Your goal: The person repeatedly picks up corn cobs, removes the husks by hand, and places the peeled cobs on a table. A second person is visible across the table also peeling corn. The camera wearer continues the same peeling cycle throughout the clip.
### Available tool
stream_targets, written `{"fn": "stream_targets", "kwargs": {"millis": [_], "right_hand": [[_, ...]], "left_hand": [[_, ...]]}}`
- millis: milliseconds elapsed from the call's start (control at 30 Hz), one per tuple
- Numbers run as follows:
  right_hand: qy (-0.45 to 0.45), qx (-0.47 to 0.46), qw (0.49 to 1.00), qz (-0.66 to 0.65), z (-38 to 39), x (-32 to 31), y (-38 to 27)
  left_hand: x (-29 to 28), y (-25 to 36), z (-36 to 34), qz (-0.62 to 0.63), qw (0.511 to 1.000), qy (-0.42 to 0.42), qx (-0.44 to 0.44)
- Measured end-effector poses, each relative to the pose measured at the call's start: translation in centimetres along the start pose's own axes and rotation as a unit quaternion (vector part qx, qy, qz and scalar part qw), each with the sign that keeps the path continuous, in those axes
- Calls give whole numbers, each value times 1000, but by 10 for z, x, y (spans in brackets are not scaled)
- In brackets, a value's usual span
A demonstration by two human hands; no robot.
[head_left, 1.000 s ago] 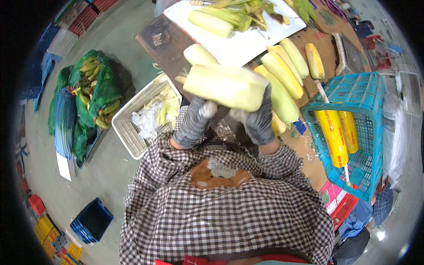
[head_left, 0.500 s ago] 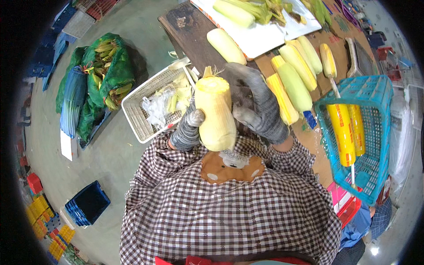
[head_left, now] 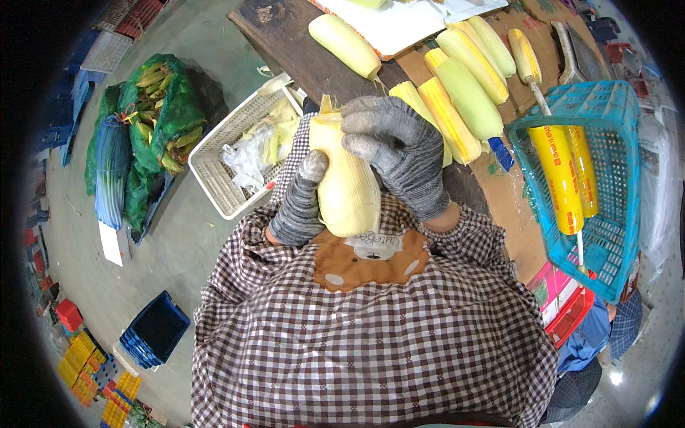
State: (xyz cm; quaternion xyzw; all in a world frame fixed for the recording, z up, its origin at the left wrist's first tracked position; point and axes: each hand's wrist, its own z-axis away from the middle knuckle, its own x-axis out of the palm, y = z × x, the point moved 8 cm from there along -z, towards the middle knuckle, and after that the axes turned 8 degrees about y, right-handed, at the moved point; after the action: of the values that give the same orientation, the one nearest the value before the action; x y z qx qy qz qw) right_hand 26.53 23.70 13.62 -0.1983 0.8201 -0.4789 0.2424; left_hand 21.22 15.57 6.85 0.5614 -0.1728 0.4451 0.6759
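Before the person's chest, a pale-yellow, husk-wrapped corn ear (head_left: 347, 189) stands near-upright. Left grey-knit-gloved hand (head_left: 302, 198) grips its nine-o'clock side; right grey-knit-gloved hand (head_left: 401, 151) bends fingers against its one-o'clock end, pinch cannot be confirmed.

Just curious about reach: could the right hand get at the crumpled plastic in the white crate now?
Probably not directly: the right hand touches the corn ear, and that ear and the left hand lie between it and the crumpled plastic in the white crate.
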Motion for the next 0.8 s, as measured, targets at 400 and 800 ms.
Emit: {"fn": "stream_targets", "kwargs": {"millis": [400,800], "right_hand": [[-21,-174,984,35,22,9,-21],[-82,75,950,-292,27,28,-8]], "left_hand": [[-14,-16,-9,171,983,10,-69],[-129,52,-37,52,938,270,213]]}}
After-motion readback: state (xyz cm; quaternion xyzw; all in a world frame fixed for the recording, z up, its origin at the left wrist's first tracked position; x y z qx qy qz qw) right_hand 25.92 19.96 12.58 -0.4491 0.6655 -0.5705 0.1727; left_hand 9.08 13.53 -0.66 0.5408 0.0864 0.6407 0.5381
